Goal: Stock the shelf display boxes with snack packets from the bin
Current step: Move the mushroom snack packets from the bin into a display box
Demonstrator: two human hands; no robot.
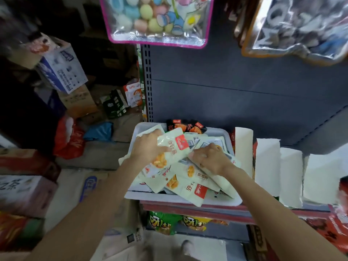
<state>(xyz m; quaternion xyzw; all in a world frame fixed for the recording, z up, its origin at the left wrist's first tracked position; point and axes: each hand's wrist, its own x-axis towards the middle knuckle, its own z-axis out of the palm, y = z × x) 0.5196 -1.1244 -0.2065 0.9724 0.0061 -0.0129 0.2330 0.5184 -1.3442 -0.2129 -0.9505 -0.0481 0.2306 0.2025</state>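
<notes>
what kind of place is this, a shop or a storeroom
Most likely a small grocery shop, perhaps its stockroom edge. A dark grey perforated metal shelf unit holds a white plastic bin of pale snack packets, bagged goods hang above, and cardboard cartons are stacked on the left.

A shop: pegboard shelving (235,81), hanging toy bags (158,21) and stacked stock cartons (62,70)

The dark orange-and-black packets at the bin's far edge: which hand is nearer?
Left. The left hand grips a pale packet just below the dark packets; the right hand lies lower right in the bin.
</notes>
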